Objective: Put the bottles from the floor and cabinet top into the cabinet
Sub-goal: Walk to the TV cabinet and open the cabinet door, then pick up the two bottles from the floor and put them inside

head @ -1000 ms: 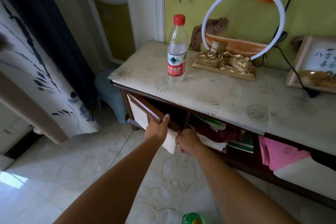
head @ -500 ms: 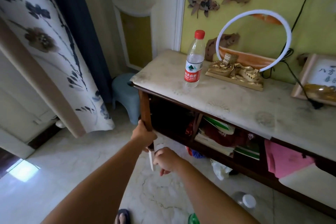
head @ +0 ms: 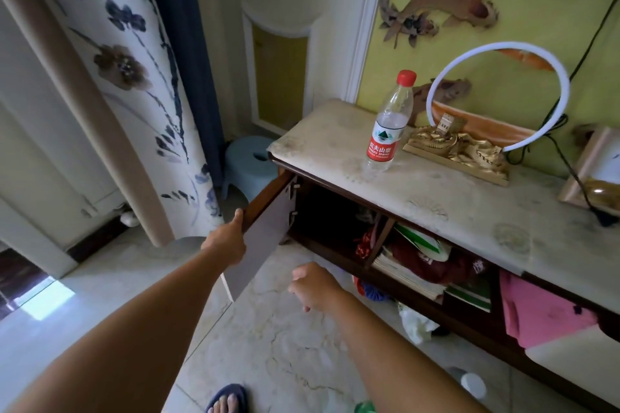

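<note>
A clear water bottle [head: 389,124] with a red cap and red label stands upright on the cabinet top [head: 419,204]. My left hand [head: 228,238] grips the top edge of the cabinet door [head: 265,228], which is swung wide open to the left. The compartment behind it looks dark. My right hand [head: 315,285] hovers loosely curled in front of the cabinet, holding nothing. On the floor at the lower right lies a clear bottle with a white cap [head: 469,384]. A green bottle top [head: 364,407] peeks in at the bottom edge.
A gold ornament [head: 456,151] and a white ring light [head: 496,94] sit on the cabinet top behind the bottle. Books and red cloth [head: 426,261] fill the middle shelf. A blue stool [head: 248,168] stands left of the cabinet, beside a floral curtain [head: 110,77].
The cabinet door has swung fully open to the left under my left hand. My right hand has let go of the door and drawn back from it.
</note>
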### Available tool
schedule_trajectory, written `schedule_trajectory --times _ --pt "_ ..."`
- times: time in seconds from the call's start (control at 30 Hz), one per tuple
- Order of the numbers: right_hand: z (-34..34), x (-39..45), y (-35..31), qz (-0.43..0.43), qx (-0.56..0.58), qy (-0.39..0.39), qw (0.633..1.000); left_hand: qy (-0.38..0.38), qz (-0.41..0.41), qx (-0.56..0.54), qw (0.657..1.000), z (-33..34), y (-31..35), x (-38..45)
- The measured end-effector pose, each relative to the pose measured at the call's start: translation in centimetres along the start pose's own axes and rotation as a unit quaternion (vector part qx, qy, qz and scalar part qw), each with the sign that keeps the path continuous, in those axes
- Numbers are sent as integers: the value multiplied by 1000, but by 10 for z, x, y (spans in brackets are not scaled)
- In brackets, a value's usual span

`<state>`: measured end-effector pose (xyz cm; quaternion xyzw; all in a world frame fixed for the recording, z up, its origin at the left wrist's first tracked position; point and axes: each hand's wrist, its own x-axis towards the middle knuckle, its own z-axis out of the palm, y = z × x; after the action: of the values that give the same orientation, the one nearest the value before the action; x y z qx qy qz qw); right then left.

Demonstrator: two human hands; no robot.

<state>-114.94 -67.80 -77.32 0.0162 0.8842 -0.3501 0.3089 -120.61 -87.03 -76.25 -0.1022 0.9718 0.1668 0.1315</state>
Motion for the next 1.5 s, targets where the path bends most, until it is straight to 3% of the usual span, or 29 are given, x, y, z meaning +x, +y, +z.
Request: schedule_trajectory --times 0.43,0.67,0.87,1.03,1.27,1.5 --pt "-13 8 4 13 4 5 1000 65 -50 194 978 14 -7 -5" --pt "-26 -25 8 17 -29 29 999 54 73 208 974 13 -5 -29" --pt "-34 -36 25 8 -38 48 998 33 99 229 968 22 11 -42" --pt "-46 -32 60 19 -79 62 995 14 151 140 978 57 48 -47" --pt "-64 -39 141 46 -88 67 993 -131 184 38 974 135 117 -67" --pt "-61 -63 228 97 -90 88 987 -385 216 56 895 226 155 -117"
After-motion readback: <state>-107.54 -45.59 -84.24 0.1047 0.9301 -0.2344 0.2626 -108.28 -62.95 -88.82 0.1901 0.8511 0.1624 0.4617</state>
